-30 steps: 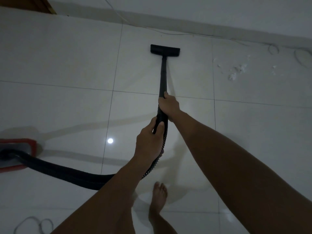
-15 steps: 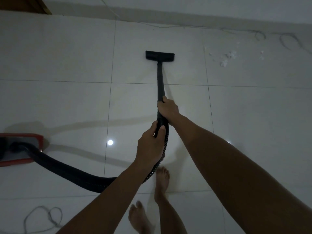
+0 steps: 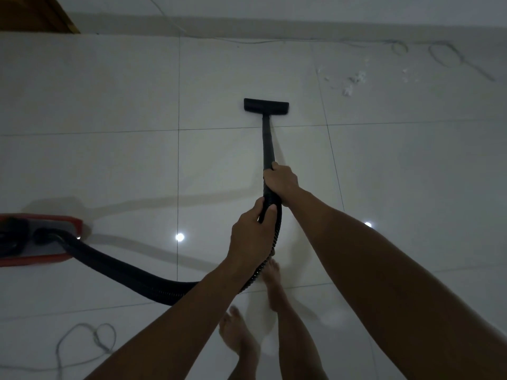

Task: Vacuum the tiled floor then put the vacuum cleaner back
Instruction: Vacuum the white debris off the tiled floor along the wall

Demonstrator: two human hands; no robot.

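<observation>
Hands share the wand (image 3: 266, 145): right hand (image 3: 281, 180) wraps it higher for steering, left hand (image 3: 251, 234) clasps the hose (image 3: 131, 272) end; nozzle (image 3: 266, 106) sits upper-centre, left of white debris (image 3: 354, 82).

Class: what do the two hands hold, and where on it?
Both grip the vacuum wand: right hand at its lower end, left hand just behind, where the hose joins.

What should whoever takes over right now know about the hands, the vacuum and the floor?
Right hand grips the wand; left hand grips the hose just behind it.
Floor nozzle sits flat on the tiled floor ahead; red vacuum body at left.
Left: white debris far right near the wall, not yet reached; then put the vacuum back.
Mind the loose cord near your feet.
</observation>
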